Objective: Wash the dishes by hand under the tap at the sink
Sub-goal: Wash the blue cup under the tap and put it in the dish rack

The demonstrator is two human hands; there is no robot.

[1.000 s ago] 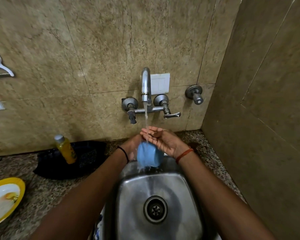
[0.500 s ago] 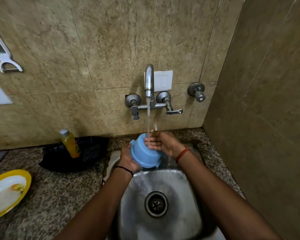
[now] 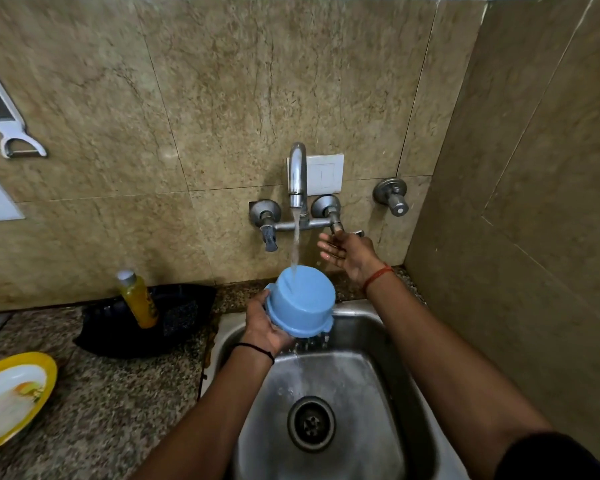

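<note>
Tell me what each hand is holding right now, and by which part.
The left hand grips the blue cup by its rim end, bottom up under the water. The right hand holds nothing; it is open near the right tap handle.

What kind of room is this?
Most likely a home kitchen: a steel sink under a running wall tap, a used yellow plate on the stone counter.
</note>
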